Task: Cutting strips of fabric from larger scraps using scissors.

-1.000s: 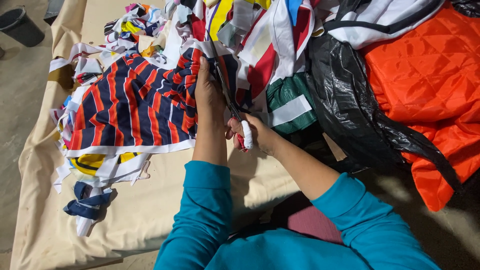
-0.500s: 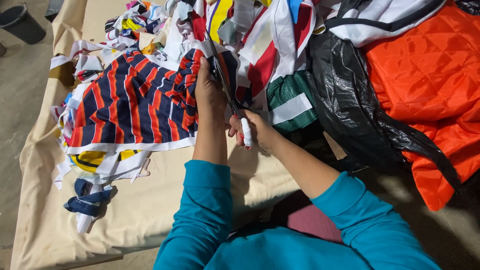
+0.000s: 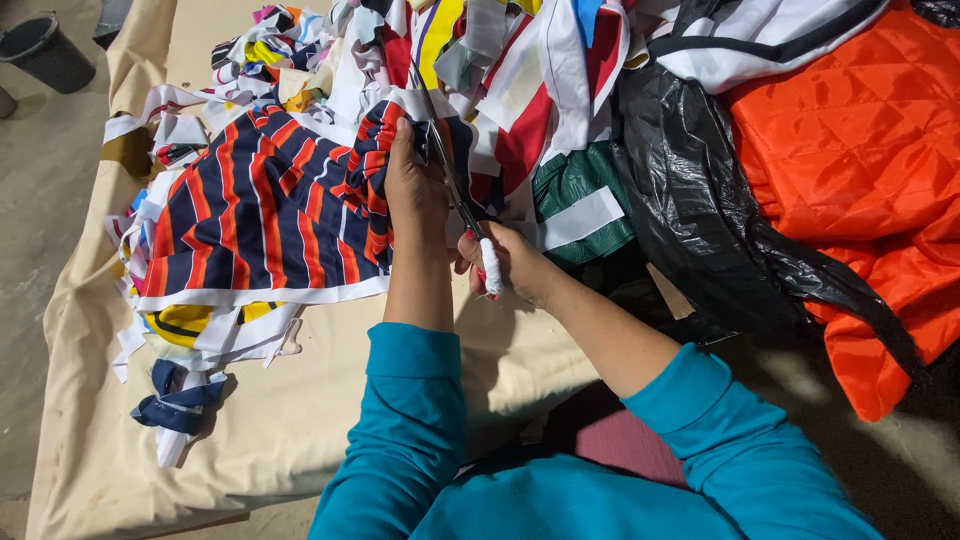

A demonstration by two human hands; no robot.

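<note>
**Scissor cut through striped fabric, mid-stroke**

Beige cloth (image 3: 300,420) covers the work table; concrete floor shows at left with a dark bucket (image 3: 45,50) in the far corner. A heap of mixed fabric offcuts (image 3: 480,60) fills the far end of the table. To the right lie a black plastic bag (image 3: 690,200) and orange quilted fabric (image 3: 850,150).

Hands: left hand (image 3: 412,185) is clenched on the bunched edge of the striped fabric (image 3: 260,215), pinching it up just beside the blades. Right hand (image 3: 505,262) is wrapped around the handles of the scissors (image 3: 455,190); one handle is bound in white tape. Blades point away from the body and enter the fabric beside the left fingers. How far apart the blades stand, cannot tell.

Fabric: navy ground, red-orange stripes with thin white lines, white border along the near edge. Lies spread flat left of the hands, over yellow and white scraps (image 3: 200,325); a knotted navy strip (image 3: 180,405) sits nearer the table edge.

Judgement on technique: keep the pinched edge taut so the blades bite cleanly instead of folding the cloth. Left fingertips sit very close to the cutting line; hold them back from the blades. Long, full strokes should give a straighter edge than short snips.
</note>
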